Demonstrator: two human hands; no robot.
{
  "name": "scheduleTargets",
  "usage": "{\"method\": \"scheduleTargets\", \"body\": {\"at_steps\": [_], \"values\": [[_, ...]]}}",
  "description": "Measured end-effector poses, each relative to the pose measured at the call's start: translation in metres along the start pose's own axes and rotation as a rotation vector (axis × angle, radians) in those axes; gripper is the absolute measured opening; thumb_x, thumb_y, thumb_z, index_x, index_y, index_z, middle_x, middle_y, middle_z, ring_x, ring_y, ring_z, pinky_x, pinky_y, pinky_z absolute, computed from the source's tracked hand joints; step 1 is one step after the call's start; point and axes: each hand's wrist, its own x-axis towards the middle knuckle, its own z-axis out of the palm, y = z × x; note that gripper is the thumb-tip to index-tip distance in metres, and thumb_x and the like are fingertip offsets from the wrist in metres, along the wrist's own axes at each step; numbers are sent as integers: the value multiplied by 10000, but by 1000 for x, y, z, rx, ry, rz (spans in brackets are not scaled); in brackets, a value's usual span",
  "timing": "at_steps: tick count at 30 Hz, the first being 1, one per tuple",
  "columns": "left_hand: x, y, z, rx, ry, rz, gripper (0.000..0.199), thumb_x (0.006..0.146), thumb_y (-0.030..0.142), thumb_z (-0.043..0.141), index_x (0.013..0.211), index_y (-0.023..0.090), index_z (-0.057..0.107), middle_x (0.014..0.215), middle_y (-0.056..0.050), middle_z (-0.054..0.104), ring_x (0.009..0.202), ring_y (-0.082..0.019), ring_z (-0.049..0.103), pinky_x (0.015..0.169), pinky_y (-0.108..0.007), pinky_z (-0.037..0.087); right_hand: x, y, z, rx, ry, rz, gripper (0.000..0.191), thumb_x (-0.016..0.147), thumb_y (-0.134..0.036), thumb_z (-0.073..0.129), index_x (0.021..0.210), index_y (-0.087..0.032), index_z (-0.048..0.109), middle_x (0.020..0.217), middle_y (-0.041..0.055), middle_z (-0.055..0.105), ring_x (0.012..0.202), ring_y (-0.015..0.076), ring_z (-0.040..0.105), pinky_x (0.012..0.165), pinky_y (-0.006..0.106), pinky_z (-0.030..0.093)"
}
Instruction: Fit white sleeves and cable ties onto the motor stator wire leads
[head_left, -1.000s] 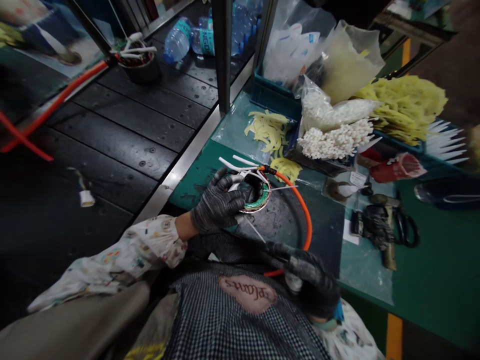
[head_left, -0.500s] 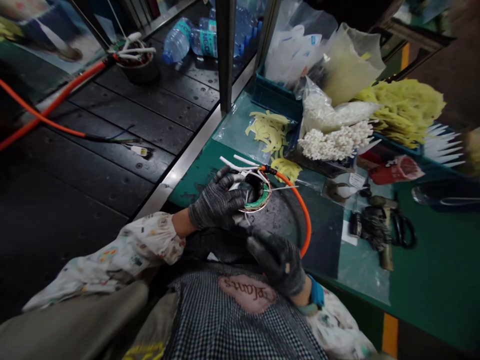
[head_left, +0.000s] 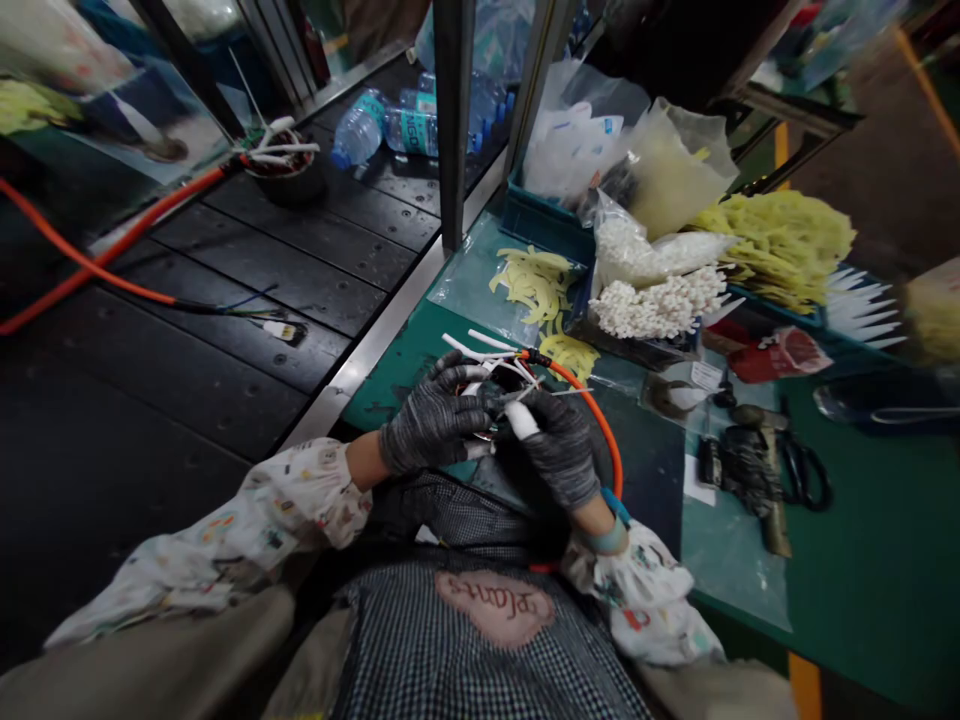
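Note:
A ring-shaped motor stator [head_left: 511,376] with white sleeved leads [head_left: 472,347] sits at the near edge of the green bench, largely hidden by my hands. An orange cable [head_left: 607,430] curves from its far side around to the right. My left hand [head_left: 431,418], in a grey glove, wraps its fingers around the left side of the stator. At the right side, my right hand [head_left: 562,450] has its gloved fingers bent together over the ring. White covering shows on one of its fingertips. Whatever lies between those fingers is hidden.
Yellow curved strips [head_left: 536,280] lie beyond the stator. Bins hold white sleeves [head_left: 660,300] and a yellow pile [head_left: 776,245]. Black-handled scissors [head_left: 808,470] and a hammer-like tool [head_left: 772,490] lie right. A metal post [head_left: 452,130] rises ahead; another stator [head_left: 289,180] stands on the conveyor.
My right hand has moved up and forward from in front of my apron to the stator, its fingers now closed there. My left hand stays on the stator. The view has tilted slightly.

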Motion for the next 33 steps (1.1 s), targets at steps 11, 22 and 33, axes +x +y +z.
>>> {"method": "scheduleTargets", "body": {"at_steps": [11, 22, 33], "values": [[-9, -4, 5, -2, -111, -123, 195, 919, 512, 901, 1004, 346, 845, 1255, 10, 839, 1471, -270, 645, 1459, -617, 248, 0, -1, -11, 220, -52, 136, 108, 964, -330, 778, 998, -275, 865, 981, 28, 894, 895, 257, 850, 890, 445, 723], [-9, -7, 5, 11, -71, -85, 225, 978, 560, 840, 1071, 356, 841, 1318, 9, 816, 1472, -253, 639, 1478, -587, 192, -4, 3, -9, 142, -85, 20, 126, 991, -317, 762, 1037, -284, 874, 967, 32, 886, 867, 242, 828, 856, 435, 704], [-3, 2, 1, -9, -76, -126, 103, 961, 414, 838, 1001, 321, 819, 1191, -5, 828, 1478, -265, 629, 1454, -571, 263, -36, 11, -6, 166, -315, 3, 196, 1040, -446, 784, 1119, -277, 844, 999, 26, 864, 907, 237, 808, 847, 383, 683]]}}
